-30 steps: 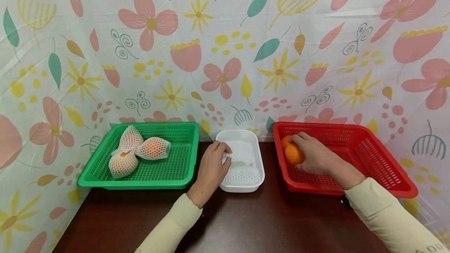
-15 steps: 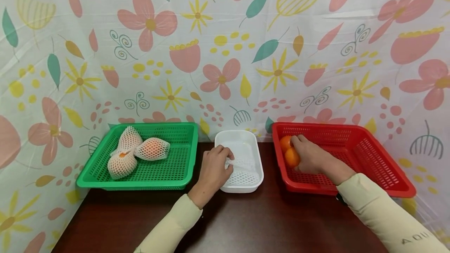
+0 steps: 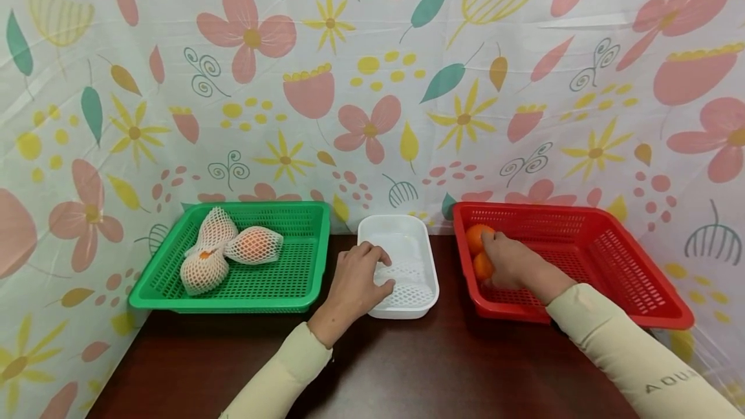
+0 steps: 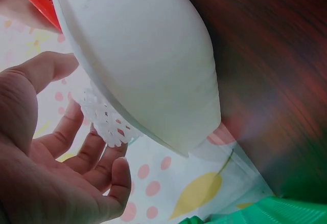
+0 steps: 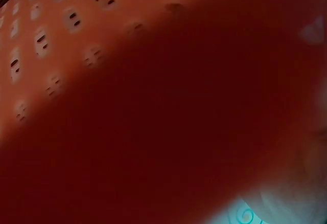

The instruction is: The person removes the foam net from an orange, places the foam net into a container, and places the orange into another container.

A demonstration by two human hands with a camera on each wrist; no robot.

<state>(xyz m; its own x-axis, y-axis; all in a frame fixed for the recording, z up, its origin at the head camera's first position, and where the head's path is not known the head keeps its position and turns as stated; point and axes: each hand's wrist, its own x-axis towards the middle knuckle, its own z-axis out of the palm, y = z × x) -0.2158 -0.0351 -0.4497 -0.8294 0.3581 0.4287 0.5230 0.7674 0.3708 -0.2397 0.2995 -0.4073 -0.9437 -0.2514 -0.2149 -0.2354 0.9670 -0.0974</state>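
Note:
My left hand point(image 3: 357, 283) hovers at the left side of the white tray point(image 3: 401, 225), thumb and forefinger spread apart. A crumpled white foam net point(image 4: 107, 119) shows beside its fingers at the tray rim in the left wrist view. More white foam netting point(image 3: 401, 293) lies in the tray. Inside the left end of the red basket point(image 3: 588, 264), my right hand point(image 3: 512, 267) grips the lower orange point(image 3: 482, 266) from its right side; most fingers are hidden. Another orange point(image 3: 478, 236) sits just behind it. The right wrist view is mostly blurred red basket wall point(image 5: 66, 35).
A green basket point(image 3: 291, 277) at the left holds several pieces of fruit in white foam nets point(image 3: 253, 246). All three containers stand on a dark wooden table point(image 3: 419, 367) against a flower-patterned curtain point(image 3: 372, 83).
My left thumb and fingers have spread apart, letting go of the foam net into the tray. My right hand has moved left and lower with the orange, down beside the other one.

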